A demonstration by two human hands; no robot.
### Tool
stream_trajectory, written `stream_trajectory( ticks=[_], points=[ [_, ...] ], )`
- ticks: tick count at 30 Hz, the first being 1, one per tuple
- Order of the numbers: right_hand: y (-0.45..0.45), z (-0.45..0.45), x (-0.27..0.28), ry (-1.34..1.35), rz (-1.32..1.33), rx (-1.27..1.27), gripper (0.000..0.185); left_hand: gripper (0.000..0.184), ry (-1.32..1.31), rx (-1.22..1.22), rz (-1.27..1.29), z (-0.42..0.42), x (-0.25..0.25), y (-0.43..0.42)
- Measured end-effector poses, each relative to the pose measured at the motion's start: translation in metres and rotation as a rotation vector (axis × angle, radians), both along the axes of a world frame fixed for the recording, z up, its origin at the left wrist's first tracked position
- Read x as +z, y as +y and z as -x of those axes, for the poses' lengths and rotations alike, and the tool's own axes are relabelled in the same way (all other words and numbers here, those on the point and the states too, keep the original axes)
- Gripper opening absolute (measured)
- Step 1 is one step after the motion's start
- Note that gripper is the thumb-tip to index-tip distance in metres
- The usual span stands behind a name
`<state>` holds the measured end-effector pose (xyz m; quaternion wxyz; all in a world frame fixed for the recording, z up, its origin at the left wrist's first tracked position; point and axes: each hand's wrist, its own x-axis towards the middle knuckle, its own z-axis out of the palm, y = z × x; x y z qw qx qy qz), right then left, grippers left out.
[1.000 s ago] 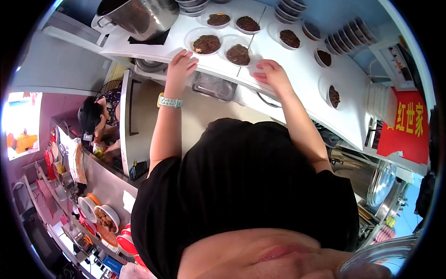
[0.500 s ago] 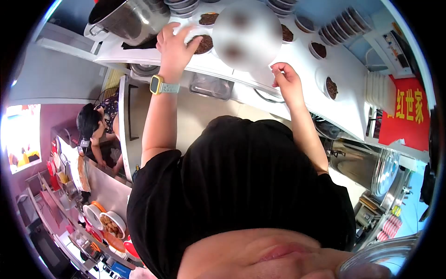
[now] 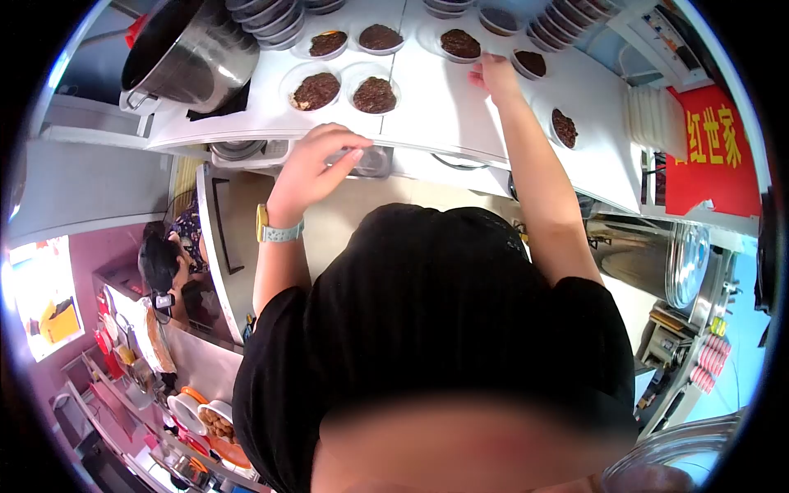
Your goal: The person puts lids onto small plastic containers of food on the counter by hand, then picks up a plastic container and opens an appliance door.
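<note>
My left hand (image 3: pixel 322 164) hovers in front of the counter edge, palm down, fingers stretched and thumb apart, with nothing in it. A yellow-cased watch is on that wrist. My right hand (image 3: pixel 496 78) reaches over the counter, its fingertips by the rim of a clear plastic bowl of dark brown food (image 3: pixel 460 45); whether they touch it I cannot tell. Beyond my left hand stand two similar bowls, a left one (image 3: pixel 316 90) and a right one (image 3: pixel 375 94). Behind them are another bowl (image 3: pixel 380 38) and one with an orange bit on top (image 3: pixel 326 44).
A large steel pot (image 3: pixel 193 62) stands at the counter's left, beside stacked bowls (image 3: pixel 267 20). More filled bowls, one dark (image 3: pixel 528 62) and one at the right (image 3: pixel 565 128), sit near white stacked containers (image 3: pixel 655 122). Another person (image 3: pixel 164 259) is behind at the left.
My left hand has drawn back from the bowls to the counter's front edge. My right hand has moved forward to a bowl on the right. The view has shifted.
</note>
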<state>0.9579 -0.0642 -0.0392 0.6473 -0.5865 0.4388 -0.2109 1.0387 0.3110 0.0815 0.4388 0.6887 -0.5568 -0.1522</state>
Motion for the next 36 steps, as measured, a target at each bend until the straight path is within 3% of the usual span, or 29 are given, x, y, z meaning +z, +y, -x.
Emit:
stream_trajectory(
  ticks=[5,7,10,11,12,13,17,18,19,21,22,24,25,26,27,29,30,31,32,33,34,36],
  points=[
    [0.011,-0.011,-0.002,-0.081,0.137,-0.07,0.032,0.02,0.013,0.063,0.085,0.013,0.024,0.011],
    [0.007,-0.014,-0.02,-0.042,0.262,-0.021,0.032,0.026,0.079,0.109,0.29,0.038,0.057,0.018],
    [0.058,0.0,-0.006,-0.146,0.11,0.074,0.032,0.024,-0.374,-0.073,0.714,0.048,0.11,0.014],
    [0.073,0.009,0.006,-0.216,-0.11,0.105,0.031,0.021,-0.462,-0.081,0.881,0.05,0.123,0.01],
    [0.083,0.016,0.02,-0.285,-0.326,0.14,0.029,0.023,-0.605,-0.119,0.868,0.046,0.139,0.02],
    [0.09,0.024,0.032,-0.278,-0.324,0.149,0.029,0.029,-0.742,-0.16,0.861,0.042,0.155,0.031],
    [0.098,0.085,0.048,-0.148,-0.259,0.283,0.022,0.039,-0.776,0.13,1.057,0.043,0.15,0.05],
    [0.096,0.101,0.045,-0.116,-0.126,0.187,0.02,0.039,-0.804,0.164,1.045,0.045,0.148,0.06],
    [0.092,0.115,0.044,-0.085,0.015,0.094,0.019,0.038,-0.597,0.313,1.304,0.066,0.144,0.071],
    [0.087,0.145,0.046,-0.028,0.089,-0.151,0.013,0.037,-0.372,0.478,1.54,0.064,0.14,0.078],
    [0.079,0.162,0.042,-0.068,0.126,-0.219,0.013,0.037,-0.628,0.321,1.374,0.037,0.157,0.049],
    [0.074,0.189,0.048,-0.153,0.181,-0.338,0.021,0.036,-0.878,0.163,1.184,0.017,0.161,0.027],
    [0.075,0.197,0.056,-0.199,0.198,-0.391,0.027,0.018,-0.773,0.037,1.13,0.016,0.152,0.026],
    [0.07,0.207,0.054,-0.28,0.211,-0.408,0.028,0.012,-0.655,-0.028,1.07,0.014,0.14,0.022],
    [0.066,0.216,0.05,-0.359,0.221,-0.428,0.029,0.024,-0.533,-0.082,1.014,0.013,0.129,0.019],
    [0.067,0.225,0.051,-0.425,0.276,-0.423,0.031,0.037,-0.297,0.063,0.942,0.019,0.094,0.01],
    [0.066,0.228,0.049,-0.438,0.299,-0.42,0.024,0.036,-0.187,0.196,0.922,0.026,0.081,0.001],
    [0.065,0.23,0.047,-0.45,0.323,-0.417,0.018,0.019,-0.246,0.164,0.748,0.02,0.075,-0.002],
    [0.065,0.23,0.046,-0.45,0.321,-0.424,0.018,0.017,-0.125,0.202,0.353,0.025,0.076,0.003],
    [0.064,0.228,0.049,-0.29,0.433,-0.458,0.007,0.037,-0.09,0.227,-0.083,0.033,0.085,0.004],
    [0.061,0.227,0.05,-0.127,0.546,-0.49,0.016,0.05,-0.269,0.213,-0.062,0.036,0.064,-0.003],
    [0.048,0.233,0.036,-0.068,0.48,-0.503,0.025,0.051,-0.265,-0.05,-0.285,0.027,0.051,-0.005]
  ],
)
